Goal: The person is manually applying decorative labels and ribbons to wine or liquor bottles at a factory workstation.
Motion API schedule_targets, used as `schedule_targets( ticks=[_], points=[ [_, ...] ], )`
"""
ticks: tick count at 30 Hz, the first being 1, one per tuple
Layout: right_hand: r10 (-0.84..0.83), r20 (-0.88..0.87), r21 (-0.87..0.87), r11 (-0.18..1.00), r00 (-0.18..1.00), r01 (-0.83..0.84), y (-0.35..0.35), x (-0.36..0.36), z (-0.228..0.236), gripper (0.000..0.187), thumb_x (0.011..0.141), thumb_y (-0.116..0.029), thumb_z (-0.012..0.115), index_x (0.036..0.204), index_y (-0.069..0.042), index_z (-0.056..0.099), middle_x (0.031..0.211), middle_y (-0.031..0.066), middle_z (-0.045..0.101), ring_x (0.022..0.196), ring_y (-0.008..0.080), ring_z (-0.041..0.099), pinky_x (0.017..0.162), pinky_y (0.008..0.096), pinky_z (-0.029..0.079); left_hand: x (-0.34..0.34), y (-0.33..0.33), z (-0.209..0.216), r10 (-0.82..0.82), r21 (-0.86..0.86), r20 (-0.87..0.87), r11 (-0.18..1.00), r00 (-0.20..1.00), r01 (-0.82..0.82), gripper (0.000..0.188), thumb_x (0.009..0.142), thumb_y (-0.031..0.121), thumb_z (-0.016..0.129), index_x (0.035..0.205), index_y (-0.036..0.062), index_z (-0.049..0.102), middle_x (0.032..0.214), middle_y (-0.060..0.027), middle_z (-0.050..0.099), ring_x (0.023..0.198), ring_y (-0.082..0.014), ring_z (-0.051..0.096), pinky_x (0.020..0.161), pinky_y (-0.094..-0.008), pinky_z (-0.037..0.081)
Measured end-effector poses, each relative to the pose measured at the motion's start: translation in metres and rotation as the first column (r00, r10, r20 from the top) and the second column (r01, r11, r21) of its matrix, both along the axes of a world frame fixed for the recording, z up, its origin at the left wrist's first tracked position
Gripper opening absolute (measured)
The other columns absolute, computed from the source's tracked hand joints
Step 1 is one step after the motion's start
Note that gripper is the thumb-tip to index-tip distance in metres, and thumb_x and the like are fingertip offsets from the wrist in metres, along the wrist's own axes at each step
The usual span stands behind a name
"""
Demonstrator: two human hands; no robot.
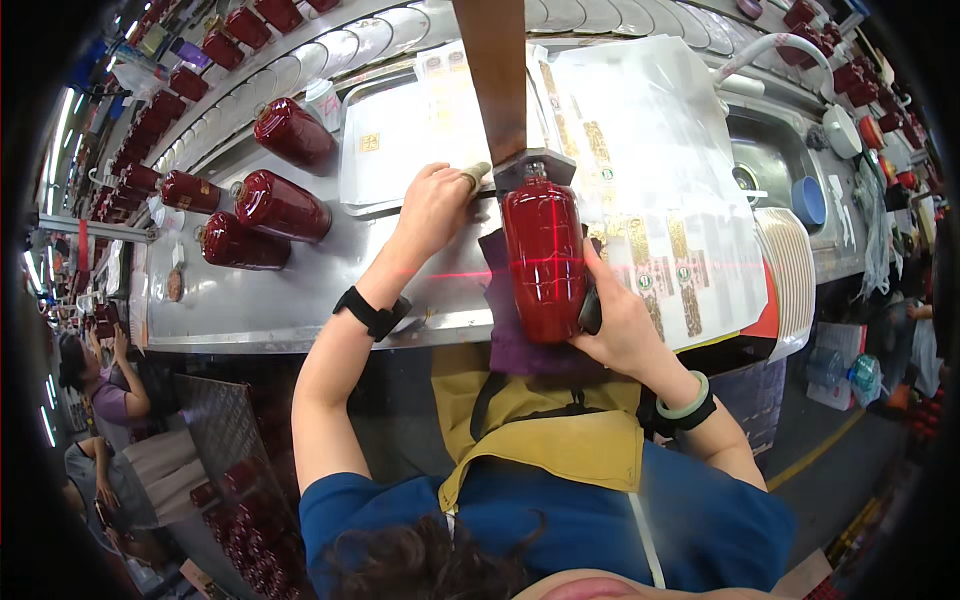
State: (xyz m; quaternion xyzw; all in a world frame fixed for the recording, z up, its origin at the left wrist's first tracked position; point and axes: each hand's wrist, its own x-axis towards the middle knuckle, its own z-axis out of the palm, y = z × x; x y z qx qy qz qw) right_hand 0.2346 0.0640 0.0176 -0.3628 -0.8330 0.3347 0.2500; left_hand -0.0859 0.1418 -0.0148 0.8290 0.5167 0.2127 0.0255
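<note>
At the bench's (390, 265) near edge, my right hand (622, 312) clasps its fingers on a glossy dark-red bottle (543, 255); my left hand (437, 208) touches the tray (372, 211), finger pinch unclear to me.

At the left end of the steel bench (215, 312) sit four glossy dark-red bottles (295, 137), with a white cup (322, 102) just beside the farthest. Behind them runs a line of round discs (337, 48), and beyond it more red bottles (222, 48) stand in a row. To the right, a curved white faucet (770, 42) rises near a stainless-steel sink (778, 150) with a blue cup (808, 200). A clear plastic bag (876, 240) hangs past it. A yellow floor line (820, 445) crosses the lower right; at far left is a co-worker in a purple top (112, 402).
</note>
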Motion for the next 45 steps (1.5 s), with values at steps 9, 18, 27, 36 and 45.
schedule_targets(
  ticks=[9, 18, 27, 36, 45],
  points=[
    [0.071, -0.135, -0.064, 0.995, 0.988, -0.08, 0.027, 0.027, 0.038, 0.085, 0.072, -0.015, 0.092, 0.147, -0.004, 0.052, 0.129, 0.0133, 0.064, 0.104, 0.0276, 0.067, 0.091, 0.0351, 0.053, 0.011, -0.027, 0.027, 0.292, 0.056, 0.457, 0.933, 0.84, -0.355, 0.034, 0.086, 0.005, 0.077, 0.12, 0.0083, 0.075, 0.093, -0.0095, 0.077, 0.086, -0.0279, 0.071, 0.076, -0.0393, 0.054],
    [-0.199, -0.421, -0.832, 0.474, 0.885, -0.289, 0.054, -0.007, 0.046, 0.033, 0.107, -0.029, 0.058, 0.109, 0.001, 0.071, 0.091, -0.0006, 0.066, 0.08, 0.005, 0.056, 0.071, 0.0222, 0.046, 0.112, -0.099, 0.105, -0.299, 0.395, 0.117, 0.889, 0.947, 0.231, 0.03, 0.069, 0.01, 0.076, 0.099, 0.0039, 0.076, 0.106, -0.0075, 0.074, 0.099, -0.0265, 0.071, 0.085, -0.0434, 0.056],
    [-0.306, -0.121, -0.208, 0.938, 0.944, 0.277, 0.158, 0.115, 0.036, 0.024, 0.098, -0.021, 0.069, 0.107, 0.0, 0.075, 0.094, 0.0068, 0.076, 0.084, 0.0116, 0.066, 0.077, 0.0288, 0.052, 0.126, -0.1, 0.072, 0.216, -0.037, 0.506, 0.973, 0.835, -0.229, 0.084, 0.088, 0.01, 0.078, 0.157, -0.0049, 0.033, 0.153, -0.022, 0.049, 0.138, -0.0341, 0.05, 0.116, -0.0437, 0.039],
    [-0.492, 0.581, 0.107, 0.836, 0.648, 0.538, 0.324, 0.27, -0.064, 0.031, 0.086, -0.033, 0.072, 0.101, -0.006, 0.079, 0.098, 0.0207, 0.076, 0.093, 0.0386, 0.073, 0.084, 0.0446, 0.057, 0.135, -0.086, 0.05, 0.49, -0.508, 0.807, 0.861, 0.33, -0.035, 0.069, 0.1, 0.011, 0.066, 0.157, -0.0024, 0.03, 0.141, -0.016, 0.056, 0.124, -0.0227, 0.058, 0.107, -0.0363, 0.046],
    [-0.501, 0.731, 0.224, 0.817, 0.463, 0.532, 0.337, 0.285, -0.079, 0.034, 0.085, -0.032, 0.071, 0.104, -0.005, 0.079, 0.105, 0.0222, 0.075, 0.101, 0.0415, 0.072, 0.089, 0.0499, 0.057, 0.136, -0.079, 0.029, 0.482, -0.492, 0.822, 0.869, 0.303, -0.048, 0.072, 0.102, 0.015, 0.065, 0.162, 0.0031, 0.026, 0.147, -0.0147, 0.051, 0.131, -0.0224, 0.053, 0.113, -0.0367, 0.041]
  ],
)
